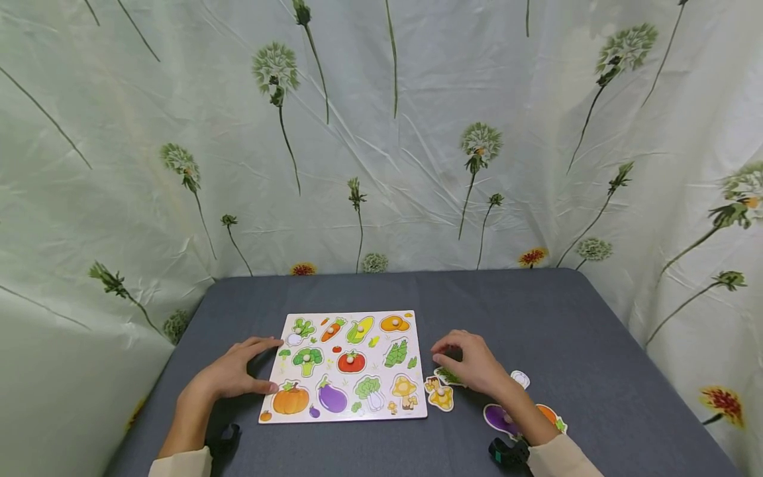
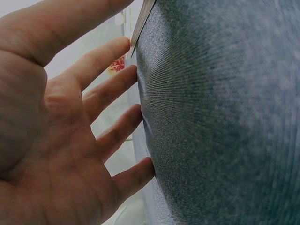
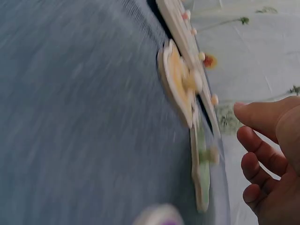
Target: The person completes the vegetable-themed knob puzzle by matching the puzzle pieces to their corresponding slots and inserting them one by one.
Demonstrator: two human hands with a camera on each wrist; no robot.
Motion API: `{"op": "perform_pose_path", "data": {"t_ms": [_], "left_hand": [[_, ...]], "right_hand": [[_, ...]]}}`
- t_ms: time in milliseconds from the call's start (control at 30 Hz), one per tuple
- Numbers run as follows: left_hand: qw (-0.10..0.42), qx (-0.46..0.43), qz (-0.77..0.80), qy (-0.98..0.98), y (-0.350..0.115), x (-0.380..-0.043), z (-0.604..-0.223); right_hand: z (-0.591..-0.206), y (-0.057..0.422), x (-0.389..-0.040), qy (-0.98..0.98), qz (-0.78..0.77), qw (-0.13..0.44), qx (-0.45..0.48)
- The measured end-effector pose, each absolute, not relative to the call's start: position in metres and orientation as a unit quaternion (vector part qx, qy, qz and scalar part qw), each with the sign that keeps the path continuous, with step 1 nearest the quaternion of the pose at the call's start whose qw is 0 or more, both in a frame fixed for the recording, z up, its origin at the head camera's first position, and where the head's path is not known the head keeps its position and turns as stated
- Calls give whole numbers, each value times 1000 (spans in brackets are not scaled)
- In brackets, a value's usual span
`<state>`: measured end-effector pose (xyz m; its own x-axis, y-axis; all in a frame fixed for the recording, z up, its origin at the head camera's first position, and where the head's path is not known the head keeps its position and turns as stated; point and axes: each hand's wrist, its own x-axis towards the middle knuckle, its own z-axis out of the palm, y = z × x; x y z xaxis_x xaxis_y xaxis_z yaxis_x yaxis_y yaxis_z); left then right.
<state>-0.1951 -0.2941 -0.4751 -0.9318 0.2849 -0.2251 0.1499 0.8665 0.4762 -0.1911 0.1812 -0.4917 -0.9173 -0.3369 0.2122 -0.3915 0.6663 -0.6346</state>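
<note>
Mushroom piece (image 1: 441,399) and green piece (image 1: 447,376) lie just right of our vegetable puzzle board (image 1: 374,372), near but apart from our loosely curled right grip (image 1: 467,361); our left grip (image 1: 229,372), fingers spread, touches the board's left edge.

My sleeves (image 1: 560,457) are plain cream, tablecloth (image 1: 477,298) plain dark blue-grey, curtain (image 1: 405,205) above pale greenish-white with green dandelion and red-orange flower prints. White board (image 1: 342,417), lower centre of frame: orange pumpkin (image 1: 291,400), purple eggplant (image 1: 332,397), red tomato (image 1: 352,362), green broccoli (image 1: 307,360). Loose to its right, white-edged: yellow mushroom piece (image 1: 441,399), purple eggplant piece (image 1: 499,419).
</note>
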Motion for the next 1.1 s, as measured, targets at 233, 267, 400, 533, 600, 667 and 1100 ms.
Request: {"op": "perform_pose_path", "data": {"t_ms": [233, 267, 400, 533, 600, 667, 1100], "left_hand": [[145, 115, 230, 956, -296, -195, -475], [145, 115, 230, 955, -296, -195, -475], [147, 115, 231, 955, -296, -194, -474], [150, 115, 232, 954, -296, -194, -473], [150, 115, 231, 954, -297, -194, -473], [150, 114, 231, 955, -296, -194, -473], [146, 114, 227, 956, -295, -196, -477]], "right_hand": [[-499, 206, -185, -907, 359, 20, 217], [-500, 209, -184, -906, 359, 17, 223], [-505, 216, -182, -902, 361, 8, 238], [-508, 220, -180, -897, 362, 2, 253], [-509, 221, -179, -896, 361, -1, 259], [-509, 222, -178, -894, 363, -7, 260], [-509, 225, -175, -898, 368, -20, 241]]}}
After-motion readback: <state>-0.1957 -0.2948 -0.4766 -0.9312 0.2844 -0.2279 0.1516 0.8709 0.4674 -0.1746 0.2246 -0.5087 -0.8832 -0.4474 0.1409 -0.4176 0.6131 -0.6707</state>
